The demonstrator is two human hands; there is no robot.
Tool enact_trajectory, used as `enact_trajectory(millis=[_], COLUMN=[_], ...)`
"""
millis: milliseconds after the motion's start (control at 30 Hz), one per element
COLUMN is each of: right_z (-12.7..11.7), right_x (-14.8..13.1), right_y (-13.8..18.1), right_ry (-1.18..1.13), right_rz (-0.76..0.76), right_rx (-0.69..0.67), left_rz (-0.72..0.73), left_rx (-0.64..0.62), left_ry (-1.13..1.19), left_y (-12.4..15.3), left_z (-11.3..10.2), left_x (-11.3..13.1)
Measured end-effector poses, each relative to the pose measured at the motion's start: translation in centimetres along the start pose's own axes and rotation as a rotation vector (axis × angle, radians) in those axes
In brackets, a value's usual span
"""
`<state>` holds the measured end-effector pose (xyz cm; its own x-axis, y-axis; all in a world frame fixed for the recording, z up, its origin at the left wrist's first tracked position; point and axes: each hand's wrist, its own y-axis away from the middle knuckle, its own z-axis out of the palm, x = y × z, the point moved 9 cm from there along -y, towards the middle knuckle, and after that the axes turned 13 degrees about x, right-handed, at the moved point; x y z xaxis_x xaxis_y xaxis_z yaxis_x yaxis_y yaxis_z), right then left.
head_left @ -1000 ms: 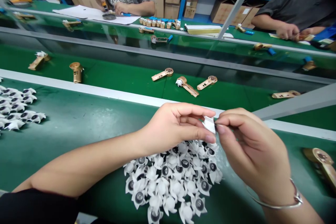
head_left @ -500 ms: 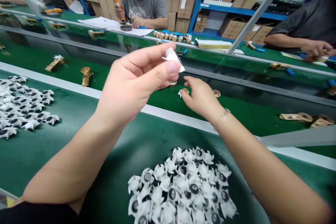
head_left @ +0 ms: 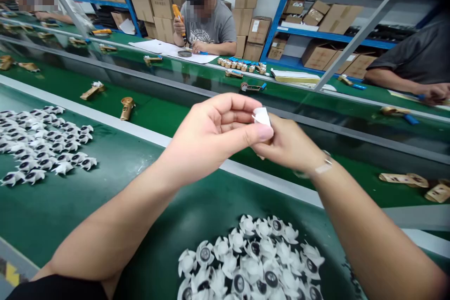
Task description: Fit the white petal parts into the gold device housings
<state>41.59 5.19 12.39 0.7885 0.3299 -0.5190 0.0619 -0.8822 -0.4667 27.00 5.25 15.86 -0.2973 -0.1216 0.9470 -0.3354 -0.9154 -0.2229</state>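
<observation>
My left hand (head_left: 211, 138) is raised over the belt, pinching a small white fan impeller (head_left: 262, 116) between thumb and fingertips. Right behind it is my right hand (head_left: 293, 143), with its fingers mostly hidden by my left hand and the impeller. A bit of gold-coloured material shows under the right hand, but whether those fingers grip it I cannot make out. Below the hands, a heap of white fan impellers (head_left: 230, 262), several with dark round hubs, lies on the green tabletop (head_left: 147, 243).
More impellers (head_left: 45, 145) are spread at the left. Gold-coloured fan housings (head_left: 127, 108) lie along the green belt (head_left: 158, 117), others at the right (head_left: 404, 179). Metal rails and a slanting post (head_left: 365, 33) stand beyond. Across the line, one person (head_left: 211, 28) holds an orange tool; another person's arm (head_left: 397, 79) is at right.
The view has tilted up and shifted left. My left hand keeps the impeller, and my right hand has drawn in behind it from over the belt; the two now overlap.
</observation>
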Motion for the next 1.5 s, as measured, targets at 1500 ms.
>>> enact_trajectory(millis=[1500], right_z=[-6.2], right_x=[-4.5], right_y=[11.6], right_ry=[0.361], right_rz=[-0.226], right_rx=[0.164], left_rz=[-0.258], left_rx=[-0.291], left_ry=[-0.065], left_y=[4.0], left_z=[5.3], left_x=[-6.6])
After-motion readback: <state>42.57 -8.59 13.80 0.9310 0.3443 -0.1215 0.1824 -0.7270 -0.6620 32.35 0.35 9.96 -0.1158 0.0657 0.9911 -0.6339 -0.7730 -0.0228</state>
